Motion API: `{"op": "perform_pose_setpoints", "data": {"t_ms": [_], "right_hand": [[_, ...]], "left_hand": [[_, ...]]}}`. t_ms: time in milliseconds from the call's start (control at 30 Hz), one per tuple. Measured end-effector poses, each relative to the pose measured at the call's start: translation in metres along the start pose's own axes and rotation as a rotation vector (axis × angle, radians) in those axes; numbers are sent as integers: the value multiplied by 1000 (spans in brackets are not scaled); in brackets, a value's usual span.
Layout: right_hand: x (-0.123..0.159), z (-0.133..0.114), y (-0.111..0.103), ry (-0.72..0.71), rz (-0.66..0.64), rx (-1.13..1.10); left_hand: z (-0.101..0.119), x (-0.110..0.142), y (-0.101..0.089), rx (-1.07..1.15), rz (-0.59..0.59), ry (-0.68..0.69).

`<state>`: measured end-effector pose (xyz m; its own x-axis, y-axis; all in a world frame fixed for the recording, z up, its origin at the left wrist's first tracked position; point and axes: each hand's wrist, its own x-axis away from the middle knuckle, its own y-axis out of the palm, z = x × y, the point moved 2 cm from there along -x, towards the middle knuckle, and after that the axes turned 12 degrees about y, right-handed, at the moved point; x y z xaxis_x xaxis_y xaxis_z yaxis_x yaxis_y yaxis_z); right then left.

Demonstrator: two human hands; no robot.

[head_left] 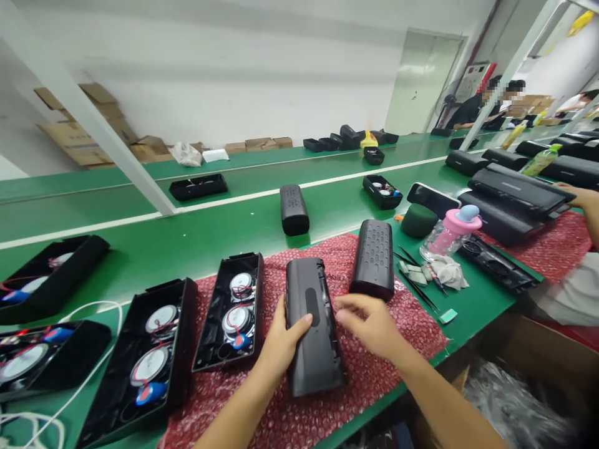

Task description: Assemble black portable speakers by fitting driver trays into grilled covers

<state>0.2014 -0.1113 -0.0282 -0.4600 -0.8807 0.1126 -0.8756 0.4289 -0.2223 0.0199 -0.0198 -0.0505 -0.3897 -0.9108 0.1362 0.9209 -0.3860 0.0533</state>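
Observation:
A black speaker housing [312, 327] lies lengthwise on red bubble wrap [374, 368] in front of me. My left hand [281, 342] grips its left side, thumb resting on top. At the housing's right edge is my right hand [369, 323], its fingers curled together and the fingertips touching the edge. A black perforated speaker grille cover [374, 257] lies just beyond my right hand. Left of the housing lie two open speaker shells [233, 310] [150, 358] showing round drivers and red wires.
More open shells [42, 274] sit at the far left on the green bench [187, 243]. A finished speaker [294, 209], trays, a pink bottle [452, 229], tweezers [416, 280] and a phone lie further back. Another person's arm [583, 206] is at right; cardboard boxes lie behind.

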Motion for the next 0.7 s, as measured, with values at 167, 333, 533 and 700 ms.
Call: {"op": "perform_pose_setpoints", "data": {"t_ms": [167, 333, 533, 700], "right_hand": [[-37, 2, -59, 126, 381, -221], [-67, 4, -86, 234, 424, -195], [-97, 20, -80, 525, 201, -234], [-87, 14, -74, 554, 167, -186]], "left_hand": [[3, -6, -1, 59, -16, -22], [5, -11, 3, 25, -36, -19], [2, -11, 2, 39, -73, 40], [2, -8, 0, 65, -74, 124]]}}
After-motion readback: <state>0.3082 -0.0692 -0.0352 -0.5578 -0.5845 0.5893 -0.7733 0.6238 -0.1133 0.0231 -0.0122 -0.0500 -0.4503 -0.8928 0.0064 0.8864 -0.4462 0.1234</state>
